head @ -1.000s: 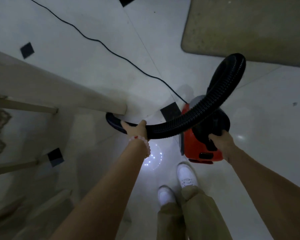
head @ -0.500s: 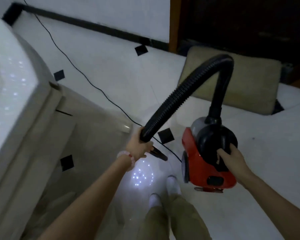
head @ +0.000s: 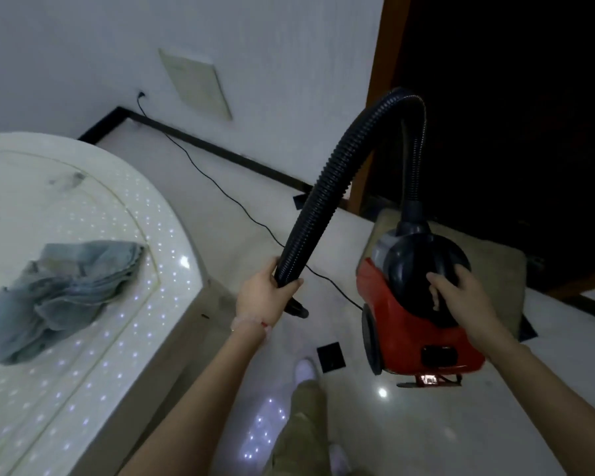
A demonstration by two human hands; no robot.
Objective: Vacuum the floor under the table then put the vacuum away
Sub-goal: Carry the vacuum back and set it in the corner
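Pale tiled floor (head: 443,424) beside white table (head: 83,304). Left hand (head: 263,297) wrapped round hose (head: 323,201) near its nozzle; right hand (head: 461,297) clasping vacuum (head: 409,324) handle, body aloft. Mind cord (head: 220,190) trailing beyond left fingers; carry level, hose close.

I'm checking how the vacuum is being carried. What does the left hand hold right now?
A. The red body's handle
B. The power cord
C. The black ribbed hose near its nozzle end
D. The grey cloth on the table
C: the left hand is wrapped around the lower end of the black ribbed hose, while the right hand grips the dark top of the red vacuum body, and the grey cloth lies untouched on the table.
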